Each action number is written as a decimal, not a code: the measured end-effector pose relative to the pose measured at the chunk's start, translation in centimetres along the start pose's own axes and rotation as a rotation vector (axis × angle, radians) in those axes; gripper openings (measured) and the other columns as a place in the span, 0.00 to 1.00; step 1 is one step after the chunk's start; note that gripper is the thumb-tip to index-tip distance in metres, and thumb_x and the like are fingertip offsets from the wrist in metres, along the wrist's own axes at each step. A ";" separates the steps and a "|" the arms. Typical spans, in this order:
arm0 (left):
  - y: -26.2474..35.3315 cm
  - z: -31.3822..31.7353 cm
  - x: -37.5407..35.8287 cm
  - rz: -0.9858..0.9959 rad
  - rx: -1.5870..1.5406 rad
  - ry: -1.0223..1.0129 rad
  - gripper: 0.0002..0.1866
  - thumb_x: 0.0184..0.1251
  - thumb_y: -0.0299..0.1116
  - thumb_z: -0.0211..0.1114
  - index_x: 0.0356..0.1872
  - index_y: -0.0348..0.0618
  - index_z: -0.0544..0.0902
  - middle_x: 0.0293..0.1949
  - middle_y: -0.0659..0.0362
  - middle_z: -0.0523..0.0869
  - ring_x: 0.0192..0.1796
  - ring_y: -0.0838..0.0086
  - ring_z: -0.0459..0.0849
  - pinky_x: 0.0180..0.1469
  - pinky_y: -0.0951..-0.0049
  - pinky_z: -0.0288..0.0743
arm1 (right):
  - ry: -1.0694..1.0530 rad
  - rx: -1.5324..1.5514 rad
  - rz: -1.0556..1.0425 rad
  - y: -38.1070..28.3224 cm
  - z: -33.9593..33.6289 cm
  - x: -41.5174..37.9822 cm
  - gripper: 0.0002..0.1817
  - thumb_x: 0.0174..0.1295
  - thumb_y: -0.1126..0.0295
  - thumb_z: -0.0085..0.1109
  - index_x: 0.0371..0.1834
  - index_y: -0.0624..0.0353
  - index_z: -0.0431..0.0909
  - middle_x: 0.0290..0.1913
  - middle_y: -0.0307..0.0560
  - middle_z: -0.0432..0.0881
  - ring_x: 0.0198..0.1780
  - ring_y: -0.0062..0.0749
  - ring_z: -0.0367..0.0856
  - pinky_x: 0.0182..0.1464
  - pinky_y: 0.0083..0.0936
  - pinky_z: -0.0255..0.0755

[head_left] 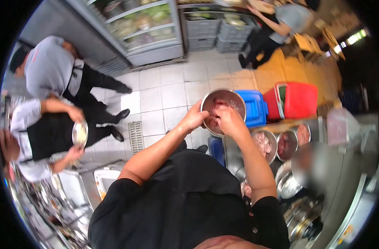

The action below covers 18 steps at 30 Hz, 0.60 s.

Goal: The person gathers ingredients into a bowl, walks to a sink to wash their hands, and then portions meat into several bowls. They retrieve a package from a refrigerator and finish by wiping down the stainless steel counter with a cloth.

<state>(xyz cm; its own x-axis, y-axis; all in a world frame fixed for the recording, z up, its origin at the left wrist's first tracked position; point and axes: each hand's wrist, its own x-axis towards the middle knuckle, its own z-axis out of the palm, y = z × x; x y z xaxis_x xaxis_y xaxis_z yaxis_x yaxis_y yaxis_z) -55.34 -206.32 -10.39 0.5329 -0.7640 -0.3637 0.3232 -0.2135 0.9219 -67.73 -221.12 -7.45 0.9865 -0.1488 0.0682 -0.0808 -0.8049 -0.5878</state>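
Observation:
A round steel bowl [240, 104] with dark red raw meat [217, 104] in it is held up in front of my body. My left hand [194, 118] grips its near left rim, thumb over the edge. Inside the bowl, my right hand [229, 119] has its fingers curled into the meat; the fingertips are partly hidden. To the right of my right forearm, on a steel counter, stand a bowl of pale pink meat pieces [263, 143] and a bowl of dark red meat [284, 143].
Behind the bowl are a blue lidded bin [252, 108] and a red box [299, 100]. Two people stand at left, one holding a plate [79, 133]; another person [276, 29] works at the far right. Grey crates [202, 30] and a glass-door fridge [145, 33] line the back.

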 end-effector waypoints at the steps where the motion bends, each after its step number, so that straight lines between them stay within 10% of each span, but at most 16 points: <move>1: -0.8 -2.2 -0.6 -0.011 0.006 0.044 0.28 0.59 0.26 0.57 0.64 0.35 0.72 0.40 0.50 0.86 0.30 0.67 0.86 0.24 0.68 0.80 | 0.046 0.046 -0.032 -1.4 0.6 1.4 0.07 0.57 0.75 0.64 0.39 0.62 0.83 0.43 0.57 0.84 0.48 0.59 0.84 0.49 0.48 0.78; 5: -3.0 -11.8 -3.9 -0.063 -0.017 0.148 0.33 0.58 0.25 0.56 0.69 0.36 0.70 0.46 0.49 0.85 0.38 0.65 0.88 0.32 0.67 0.84 | 0.353 0.136 0.078 -6.3 1.8 6.5 0.10 0.57 0.71 0.68 0.40 0.64 0.84 0.40 0.57 0.86 0.44 0.57 0.85 0.46 0.46 0.79; 8: -4.4 -18.3 -7.0 -0.016 -0.130 0.245 0.34 0.56 0.24 0.55 0.69 0.36 0.70 0.46 0.49 0.85 0.38 0.65 0.89 0.32 0.68 0.84 | 0.102 0.074 0.174 -5.7 7.0 10.4 0.13 0.56 0.68 0.70 0.40 0.64 0.83 0.36 0.59 0.86 0.37 0.56 0.85 0.42 0.42 0.79; 9: -5.9 -21.2 -7.4 0.014 -0.173 0.240 0.31 0.61 0.26 0.59 0.70 0.37 0.70 0.47 0.48 0.85 0.39 0.66 0.89 0.32 0.69 0.85 | -0.055 0.152 0.196 -6.5 9.0 12.4 0.15 0.56 0.69 0.72 0.43 0.66 0.84 0.36 0.54 0.88 0.34 0.38 0.87 0.40 0.30 0.79; 18: -9.1 -40.7 -23.0 -0.007 -0.246 0.696 0.31 0.74 0.42 0.66 0.73 0.41 0.70 0.62 0.50 0.81 0.45 0.69 0.88 0.43 0.69 0.83 | -0.277 0.720 0.381 -14.6 29.4 26.8 0.11 0.54 0.73 0.66 0.40 0.65 0.83 0.30 0.44 0.84 0.26 0.26 0.80 0.24 0.27 0.72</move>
<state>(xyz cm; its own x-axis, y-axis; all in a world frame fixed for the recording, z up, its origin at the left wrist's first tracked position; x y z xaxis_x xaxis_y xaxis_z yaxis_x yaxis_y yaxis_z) -38.74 -162.02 -15.79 0.8766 -0.1828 -0.4451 0.4507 -0.0118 0.8926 -35.90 -196.44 -20.74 0.9172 -0.1137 -0.3819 -0.3960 -0.1543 -0.9052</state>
